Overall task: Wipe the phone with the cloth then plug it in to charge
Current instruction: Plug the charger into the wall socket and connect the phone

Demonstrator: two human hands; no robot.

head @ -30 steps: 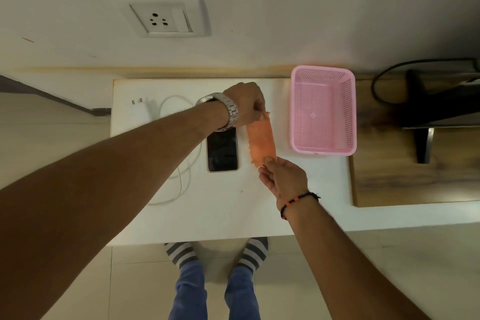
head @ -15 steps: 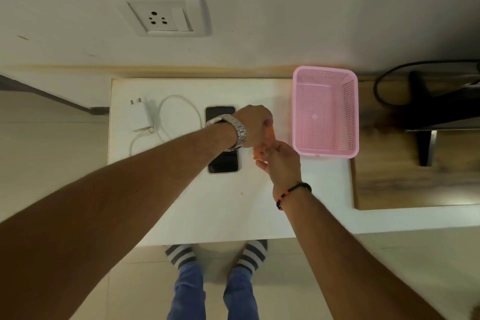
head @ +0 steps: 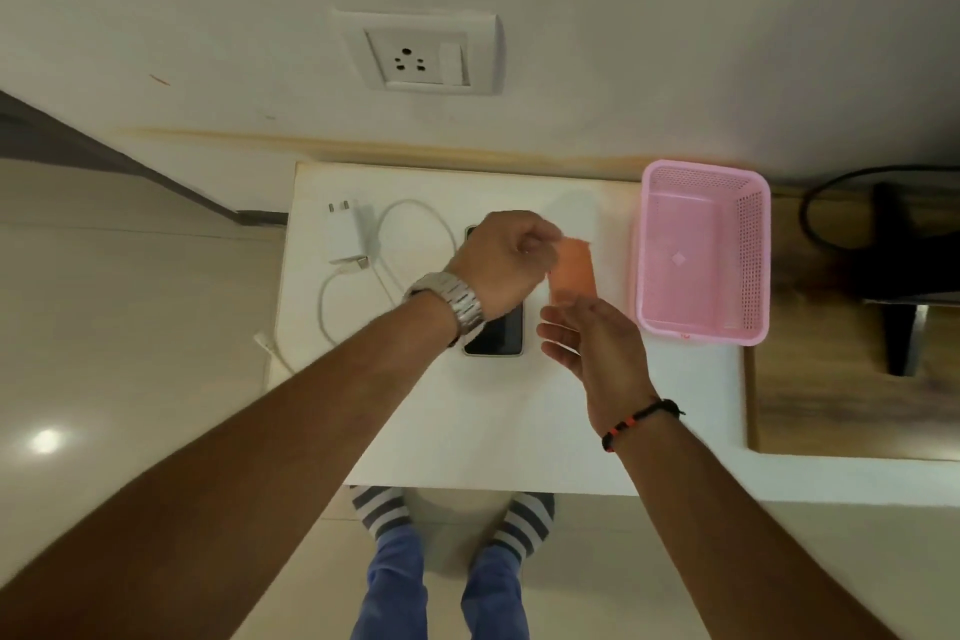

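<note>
The left hand [head: 506, 265], knuckles up over the phone [head: 496, 335], pinches the orange cloth [head: 571, 270] by its left edge. The right hand [head: 592, 346], just beneath the cloth, lies flat with fingers relaxed (whether it touches is unclear). The charger [head: 345, 237] sits left of the left hand. No writing is legible.

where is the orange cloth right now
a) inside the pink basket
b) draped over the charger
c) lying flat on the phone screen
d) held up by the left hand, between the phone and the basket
d: the left hand pinches the orange cloth by its upper part, and it hangs between the phone and the pink basket, while the right hand is open just below it.
</note>
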